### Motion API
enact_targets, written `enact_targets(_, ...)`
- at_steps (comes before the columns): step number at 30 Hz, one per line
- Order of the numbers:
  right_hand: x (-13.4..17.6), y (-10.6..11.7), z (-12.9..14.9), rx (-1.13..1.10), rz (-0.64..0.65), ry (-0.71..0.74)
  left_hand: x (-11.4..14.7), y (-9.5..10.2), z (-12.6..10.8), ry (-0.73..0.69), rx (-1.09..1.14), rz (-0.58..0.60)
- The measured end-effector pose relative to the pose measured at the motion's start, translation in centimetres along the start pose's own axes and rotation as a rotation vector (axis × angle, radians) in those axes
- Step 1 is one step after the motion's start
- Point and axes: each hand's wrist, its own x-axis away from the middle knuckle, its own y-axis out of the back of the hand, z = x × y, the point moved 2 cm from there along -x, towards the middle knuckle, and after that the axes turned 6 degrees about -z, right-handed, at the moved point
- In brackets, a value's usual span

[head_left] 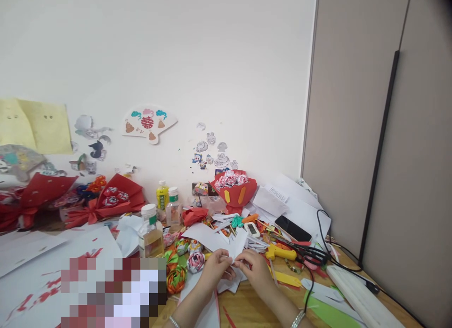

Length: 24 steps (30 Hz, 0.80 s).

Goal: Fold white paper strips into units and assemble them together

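Observation:
My left hand (218, 270) and my right hand (253, 268) meet above the wooden table. Both have their fingers pinched on a white folded paper (239, 243), which stands up between and behind the fingertips. Its lower edge is hidden by the fingers. Just left of my left hand lie paper flowers, among them a pink and white one (196, 261) and an orange and green one (176, 278). A yellow hot glue gun (280, 252) rests to the right of my right hand.
Bottles, including one with amber liquid (154, 243), stand at the left. A red paper bouquet (233, 191) stands by the wall. At the right are a phone (294, 228), black cables (314, 255) and a white power strip (363, 295). Paper scraps cover much of the table.

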Motion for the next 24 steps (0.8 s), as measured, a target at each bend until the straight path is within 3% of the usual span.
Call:
enact_targets(3,0.0,-0.2,-0.1,-0.037,-0.008,-0.018,0.1,-0.2,-0.1,0.03,0.002,0.049)
enact_targets(10,0.2,-1.0,-1.4,-0.126,-0.053,-0.206,0.2,-0.5,0.3,-0.032,-0.057,0.067)
enact_targets(15,0.2,-1.3,-1.7,-0.11,-0.045,-0.232,0.1,-0.7,0.7,-0.003,-0.075,0.013)
enact_targets(24,0.1,-1.1,-1.6,-0.074,-0.024,-0.238,0.4,-1.2,0.4,-0.05,-0.096,0.065)
